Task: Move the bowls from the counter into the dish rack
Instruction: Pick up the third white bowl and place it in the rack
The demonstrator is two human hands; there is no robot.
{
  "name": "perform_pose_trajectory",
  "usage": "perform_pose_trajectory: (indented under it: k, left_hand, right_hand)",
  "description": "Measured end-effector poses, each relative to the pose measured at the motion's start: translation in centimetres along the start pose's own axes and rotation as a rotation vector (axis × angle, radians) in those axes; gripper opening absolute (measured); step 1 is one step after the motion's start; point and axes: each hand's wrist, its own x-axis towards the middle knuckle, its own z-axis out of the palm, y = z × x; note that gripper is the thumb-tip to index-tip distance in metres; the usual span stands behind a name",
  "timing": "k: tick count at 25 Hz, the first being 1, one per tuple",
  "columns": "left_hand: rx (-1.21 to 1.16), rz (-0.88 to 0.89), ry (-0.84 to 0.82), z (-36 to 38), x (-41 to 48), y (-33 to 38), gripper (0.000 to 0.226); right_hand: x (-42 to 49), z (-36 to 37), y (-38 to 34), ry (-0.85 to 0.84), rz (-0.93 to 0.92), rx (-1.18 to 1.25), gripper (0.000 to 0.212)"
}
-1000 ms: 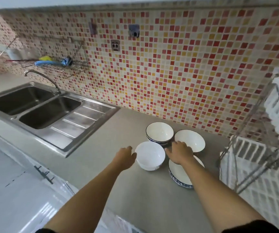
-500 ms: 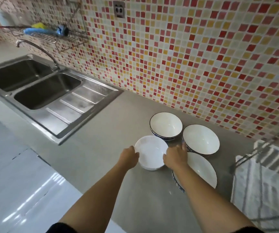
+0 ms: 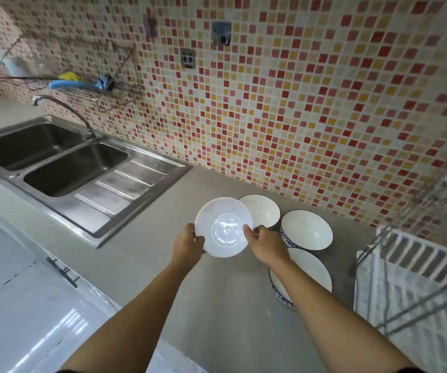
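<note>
A plain white bowl [image 3: 223,226] is held above the grey counter [image 3: 163,254], gripped at its left rim by my left hand [image 3: 188,244] and at its right rim by my right hand [image 3: 266,244]. Three white bowls with dark blue rims stand on the counter behind and to the right: one at the back [image 3: 264,211], partly hidden by the lifted bowl, one to its right [image 3: 307,229], and one nearer me [image 3: 311,267], partly under my right forearm. The wire dish rack [image 3: 405,281] stands at the right edge.
A steel double sink [image 3: 63,162] with a drainboard and tap fills the counter's left side. A wire shelf [image 3: 82,86] with a blue brush hangs on the mosaic tile wall. White cabinet fronts lie below left.
Both hands closed on the plain white bowl and raised it off the counter; it now overlaps the back bowl in view. The camera tilted up a little.
</note>
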Motion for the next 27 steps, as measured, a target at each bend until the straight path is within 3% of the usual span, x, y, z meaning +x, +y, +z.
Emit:
perform_pose_trajectory:
  k: [2,5,8,10,13,16,18,22,27]
  left_hand:
    - [-0.160,-0.030,-0.011,-0.8,-1.4,1.3,0.035]
    - [-0.367,-0.080,-0.101,-1.9,-3.2,3.6,0.039]
    - [-0.227,-0.016,-0.177,-2.6,-4.9,6.1,0.045]
    - [-0.077,0.157,-0.170,-3.5,-5.7,8.4,0.043]
    - [-0.200,0.529,-0.232,-5.5,-7.0,13.1,0.025]
    - [-0.267,0.786,-0.321,-6.8,-9.6,18.9,0.032]
    - [-0.213,0.947,-0.268,-6.5,-11.7,22.5,0.038]
    - [-0.145,1.155,-0.176,-3.9,-16.8,28.5,0.049]
    - [0.049,1.266,-0.310,1.9,-21.0,32.0,0.071]
  right_hand:
    - [-1.6,-0.1,-1.5,-0.102,0.006,0.280,0.057]
    - [-4.8,-1.3,-3.3,-0.040,0.002,0.603,0.052]
    - [-8.5,-4.6,-4.1,0.065,-0.052,0.705,0.047]
    - [-11.0,-7.8,-4.4,0.125,-0.137,0.649,0.055]
    - [-14.7,-13.5,-4.7,0.218,-0.272,0.454,0.065]
    - [-17.8,-19.3,-5.3,0.381,-0.411,0.307,0.074]
    - [-19.7,-23.0,-5.5,0.502,-0.468,0.257,0.074]
    - [-23.3,-30.2,-2.9,0.678,-0.537,0.146,0.078]
    - [-26.2,-36.6,3.5,0.731,-0.591,-0.223,0.080]
